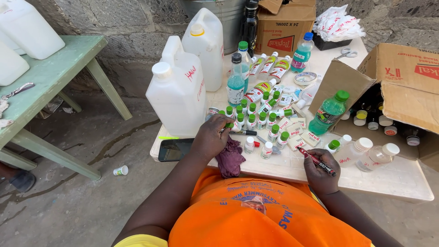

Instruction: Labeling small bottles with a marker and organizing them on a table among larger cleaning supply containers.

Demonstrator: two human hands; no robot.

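Observation:
My left hand grips a small white bottle with a green cap at the near left of a cluster of several small green-capped bottles on the white table. A purple cloth lies just under that hand. My right hand holds a red marker pen above the table's front edge, tip pointing up-left. A black marker lies beside my left hand. Small labelled white tubs sit between my hands.
Two big white jerrycans stand at the table's left, a dark phone in front of them. Green drink bottles, an open cardboard box of jars at right. A green table stands left; a small bottle lies on the ground.

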